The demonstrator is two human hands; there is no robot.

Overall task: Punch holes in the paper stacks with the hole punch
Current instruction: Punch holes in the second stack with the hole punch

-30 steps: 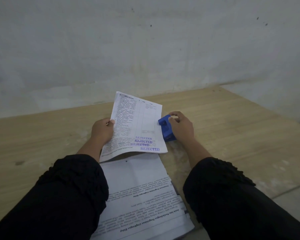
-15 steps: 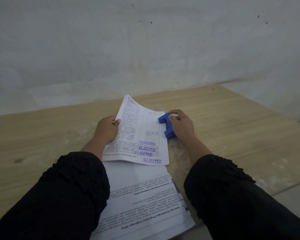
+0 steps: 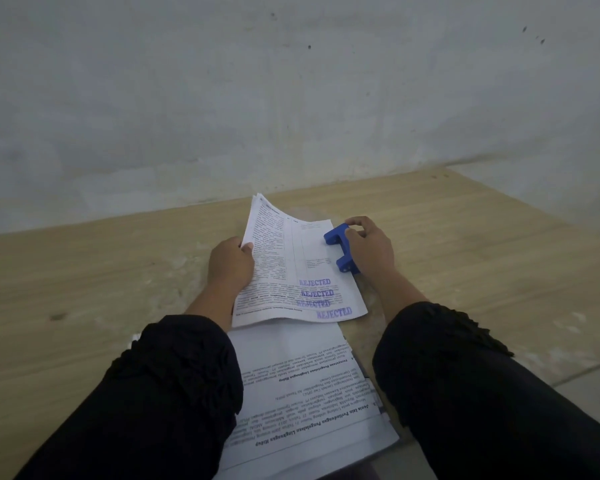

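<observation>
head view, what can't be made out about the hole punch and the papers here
- Hole punch: the right hand covers its right side; whether the sheet edge sits in the slot cannot be told.
- Held papers: the left hand hides their left edge; small print too blurred to read, only the REJECTED stamps are legible.
- Lower stack: sleeves cover both sides and the bottom frame edge cuts it off.
- Any punched holes: none can be made out.

Held sheet (image 3: 291, 268): four blue "REJECTED" stamps. Lower stack (image 3: 302, 393), nearer than the held sheet: inverted heading "Perlindungan Pengelolaan Lingkungan Hidup".
</observation>
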